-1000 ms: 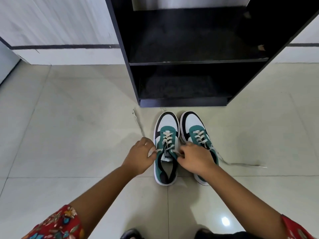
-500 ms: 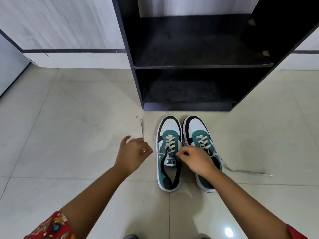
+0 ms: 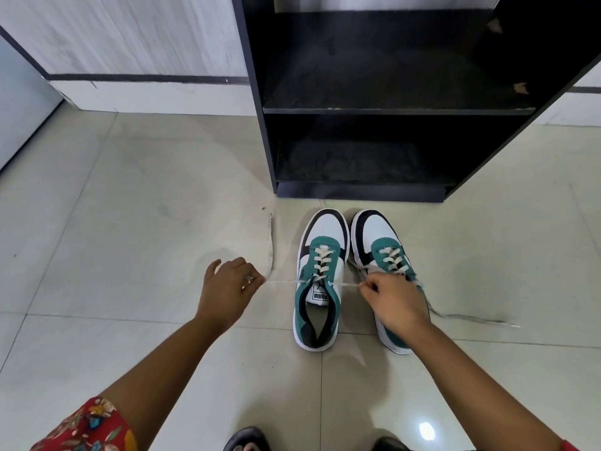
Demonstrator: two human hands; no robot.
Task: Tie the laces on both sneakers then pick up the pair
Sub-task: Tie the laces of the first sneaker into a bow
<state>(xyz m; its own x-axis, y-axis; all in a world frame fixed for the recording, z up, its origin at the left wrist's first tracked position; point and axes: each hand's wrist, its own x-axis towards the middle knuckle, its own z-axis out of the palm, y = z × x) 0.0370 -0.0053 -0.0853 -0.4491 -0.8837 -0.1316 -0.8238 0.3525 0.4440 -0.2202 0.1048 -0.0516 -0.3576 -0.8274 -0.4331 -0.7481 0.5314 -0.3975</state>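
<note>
Two teal, white and black sneakers stand side by side on the tiled floor, toes toward a black shelf. The left sneaker (image 3: 320, 278) has its white lace pulled out sideways to both sides. My left hand (image 3: 227, 288) pinches the left lace end (image 3: 270, 245), whose tail trails up across the floor. My right hand (image 3: 392, 301) pinches the other end just right of the shoe's tongue and covers the rear of the right sneaker (image 3: 382, 249). A loose lace of the right sneaker (image 3: 471, 319) lies on the floor to the right.
A black open shelf unit (image 3: 361, 190) stands right behind the sneakers' toes. A white wall with a dark stripe (image 3: 146, 78) runs at the back left. Beige floor tiles (image 3: 130, 222) spread on both sides. Dark footwear tips (image 3: 247, 442) show at the bottom edge.
My left hand has moved left, away from the left sneaker, drawing the lace taut. My right hand has shifted slightly right, still pinching the other end. The camera has tilted a little.
</note>
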